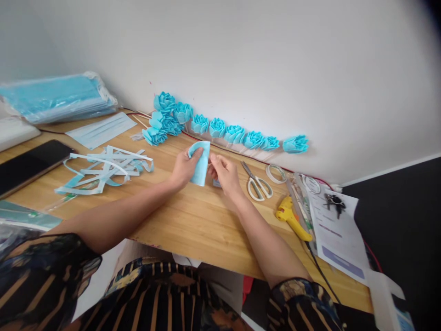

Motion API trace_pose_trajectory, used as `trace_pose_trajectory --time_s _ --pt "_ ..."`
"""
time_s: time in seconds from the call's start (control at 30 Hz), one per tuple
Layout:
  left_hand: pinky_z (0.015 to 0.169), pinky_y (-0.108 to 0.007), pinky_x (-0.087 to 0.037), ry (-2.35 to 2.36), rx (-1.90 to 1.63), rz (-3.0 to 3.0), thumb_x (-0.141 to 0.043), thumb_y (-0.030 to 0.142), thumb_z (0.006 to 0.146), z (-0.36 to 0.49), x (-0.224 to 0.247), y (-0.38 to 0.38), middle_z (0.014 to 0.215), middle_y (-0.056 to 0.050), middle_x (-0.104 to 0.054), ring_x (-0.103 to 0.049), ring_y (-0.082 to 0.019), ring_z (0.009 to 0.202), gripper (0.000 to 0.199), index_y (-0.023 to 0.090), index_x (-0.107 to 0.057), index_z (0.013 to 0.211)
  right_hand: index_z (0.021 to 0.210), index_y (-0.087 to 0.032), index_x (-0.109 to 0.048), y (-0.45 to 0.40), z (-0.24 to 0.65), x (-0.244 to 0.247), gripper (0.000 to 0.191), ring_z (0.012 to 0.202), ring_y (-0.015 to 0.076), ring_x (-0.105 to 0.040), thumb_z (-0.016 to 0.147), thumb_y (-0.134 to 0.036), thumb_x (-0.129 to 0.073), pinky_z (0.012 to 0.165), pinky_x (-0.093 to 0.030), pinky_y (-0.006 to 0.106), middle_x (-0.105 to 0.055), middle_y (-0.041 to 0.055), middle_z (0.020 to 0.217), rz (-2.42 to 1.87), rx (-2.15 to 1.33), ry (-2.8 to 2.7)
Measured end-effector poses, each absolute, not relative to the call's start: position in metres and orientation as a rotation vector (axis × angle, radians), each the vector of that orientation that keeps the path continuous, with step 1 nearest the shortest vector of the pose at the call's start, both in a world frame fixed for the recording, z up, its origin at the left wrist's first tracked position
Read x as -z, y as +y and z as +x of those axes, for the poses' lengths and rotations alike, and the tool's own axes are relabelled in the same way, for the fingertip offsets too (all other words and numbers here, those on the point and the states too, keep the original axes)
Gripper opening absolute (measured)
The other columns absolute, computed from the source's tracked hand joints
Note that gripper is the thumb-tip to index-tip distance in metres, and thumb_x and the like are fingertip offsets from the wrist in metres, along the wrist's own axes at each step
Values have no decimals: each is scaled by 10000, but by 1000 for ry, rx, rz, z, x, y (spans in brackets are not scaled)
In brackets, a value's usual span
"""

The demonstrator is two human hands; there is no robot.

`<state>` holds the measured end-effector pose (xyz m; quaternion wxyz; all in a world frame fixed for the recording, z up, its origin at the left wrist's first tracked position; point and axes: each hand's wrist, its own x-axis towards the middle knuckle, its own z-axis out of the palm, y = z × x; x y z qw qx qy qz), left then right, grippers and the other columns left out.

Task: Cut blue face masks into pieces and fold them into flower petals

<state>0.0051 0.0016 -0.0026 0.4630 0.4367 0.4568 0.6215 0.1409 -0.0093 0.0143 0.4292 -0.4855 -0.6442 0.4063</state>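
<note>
A folded piece of light blue mask fabric (pixel 200 171) is gripped in my left hand (pixel 184 170), thumb on its face and the upper part curling over. Close by the fabric's right edge, my right hand (pixel 225 174) has its fingers pinched together; what they hold, if anything, is too small to make out. A small greyish-blue item (pixel 217 183) lies partly hidden under the right hand. To the right of that hand, scissors (pixel 257 184) with white handles lie with their blades toward the wall.
Blue fabric flowers (pixel 234 134) on sticks line the wall. Cut strips (pixel 103 170), a flat mask (pixel 101 130), bagged masks (pixel 58 99) and a phone (pixel 32 165) occupy the left. Rightward are a tape roll (pixel 275 174), yellow glue gun (pixel 292 218), paper (pixel 336 234) and keys (pixel 335 203).
</note>
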Motion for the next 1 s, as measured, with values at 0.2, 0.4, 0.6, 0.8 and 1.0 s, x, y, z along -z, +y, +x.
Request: trace_pose_trajectory --time_s 0.2,0.4,0.6,0.8,1.0 --pt "533 -206 -371 1101 -1486 1100 -678 361 787 8 2 -3 612 15 -550 -481 -108 577 237 141 -645 706 694 -192 -563 -5 145 -16 406 513 91 -478 815 -579 -590 495 -371 213 -529 -37 571 -1254 -954 -1630" --pt "521 -210 -363 1014 -1418 1224 -665 348 797 8 0 -6 638 9 -584 -467 -104 561 213 140 -705 787 915 -190 -642 4 155 -20 378 586 97 -517 809 -552 -607 495 -394 202 -598 -17 712 -1153 -1006 -1535" --pt "501 -213 -340 913 -1292 1290 -702 299 751 10 -2 -7 593 17 -548 -439 -102 537 153 153 -693 706 804 -171 -677 1 158 -29 268 595 99 -489 821 -434 -629 554 -382 223 -585 -16 660 -1189 -770 -1663" --pt "503 -209 -333 936 -1263 1303 -701 265 737 7 -7 -8 586 20 -547 -429 -94 525 133 153 -678 669 801 -180 -685 -9 153 -39 214 638 113 -531 840 -376 -611 618 -413 238 -631 -2 703 -1193 -632 -1725" --pt "467 -202 -301 1005 -1270 1317 -726 309 711 5 -2 -6 576 17 -531 -429 -99 523 185 152 -657 643 872 -180 -687 -5 180 -55 258 742 131 -581 880 -405 -560 663 -435 244 -663 13 807 -1256 -477 -1661"
